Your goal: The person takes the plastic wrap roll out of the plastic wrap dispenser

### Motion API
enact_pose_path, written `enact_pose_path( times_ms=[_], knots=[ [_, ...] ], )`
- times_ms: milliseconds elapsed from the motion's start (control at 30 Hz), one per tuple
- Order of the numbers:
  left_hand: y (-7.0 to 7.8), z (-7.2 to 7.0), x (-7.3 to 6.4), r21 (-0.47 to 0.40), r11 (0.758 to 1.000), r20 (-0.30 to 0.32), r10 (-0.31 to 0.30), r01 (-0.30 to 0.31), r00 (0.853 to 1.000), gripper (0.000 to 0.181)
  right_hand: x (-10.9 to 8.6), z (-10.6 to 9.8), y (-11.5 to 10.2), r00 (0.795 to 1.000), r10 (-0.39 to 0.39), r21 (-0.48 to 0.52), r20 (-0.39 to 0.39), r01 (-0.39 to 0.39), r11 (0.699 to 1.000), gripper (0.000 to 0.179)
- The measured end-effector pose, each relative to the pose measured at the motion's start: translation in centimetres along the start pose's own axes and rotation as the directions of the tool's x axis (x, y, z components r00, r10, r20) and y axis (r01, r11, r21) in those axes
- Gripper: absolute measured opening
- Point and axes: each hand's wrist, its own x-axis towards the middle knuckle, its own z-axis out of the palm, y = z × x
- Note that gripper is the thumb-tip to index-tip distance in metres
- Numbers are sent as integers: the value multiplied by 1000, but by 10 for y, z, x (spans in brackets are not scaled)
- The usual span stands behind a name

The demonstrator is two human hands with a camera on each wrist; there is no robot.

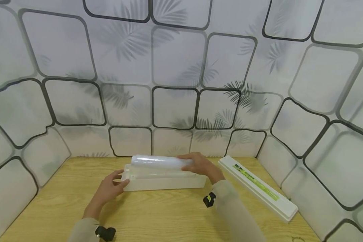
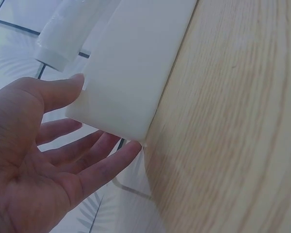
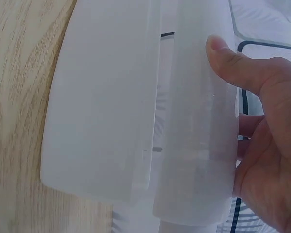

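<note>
My right hand point(image 1: 200, 165) grips a roll of clear plastic wrap point(image 1: 157, 161) near its right end. The roll is above a long white box point(image 1: 166, 183) that has its top uncovered. In the right wrist view, the thumb lies along one side of the roll point(image 3: 196, 131) and the fingers go behind it, with a gap between roll and box wall point(image 3: 102, 107). At the box's left end, my left hand point(image 1: 110, 188) holds the corner between thumb and fingers. The left wrist view shows its fingertips point(image 2: 132, 148) against the end of the box point(image 2: 131, 68).
A long white lid point(image 1: 257, 186) with a green and yellow label lies slantwise on the wooden table point(image 1: 157, 215), to the right of the box. Patterned cloth walls point(image 1: 175, 107) stand behind and at both sides of the table.
</note>
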Motion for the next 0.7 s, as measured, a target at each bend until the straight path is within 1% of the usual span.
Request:
enact_pose_path(
  times_ms=[167, 300, 433, 533, 633, 700],
  knots=[
    [1, 0, -1, -6, 1000, 6, 4, -3, 1000, 66, -8, -5, 5, 1000, 9, -16, -5, -9, 1000, 51],
    [2, 0, -1, -13, 1000, 9, 7, -7, 1000, 66, -15, -8, 11, 999, 11, -48, -31, -13, 999, 51],
    [3, 0, -1, -16, 1000, 7, 7, -7, 1000, 65, -22, -11, 16, 998, -10, -104, -58, 3, 995, 49],
    [2, 0, -1, -17, 1000, 6, 5, -5, 1000, 65, -28, -14, 20, 996, -46, -156, -73, 35, 987, 49],
    [2, 0, 0, -16, 1000, 6, 5, -5, 1000, 65, -33, -16, 22, 994, -74, -168, -82, 59, 984, 51],
    [1, 0, 0, -15, 1000, 5, 8, -8, 1000, 65, -36, -18, 22, 994, -71, -158, -82, 57, 986, 52]
  ],
)
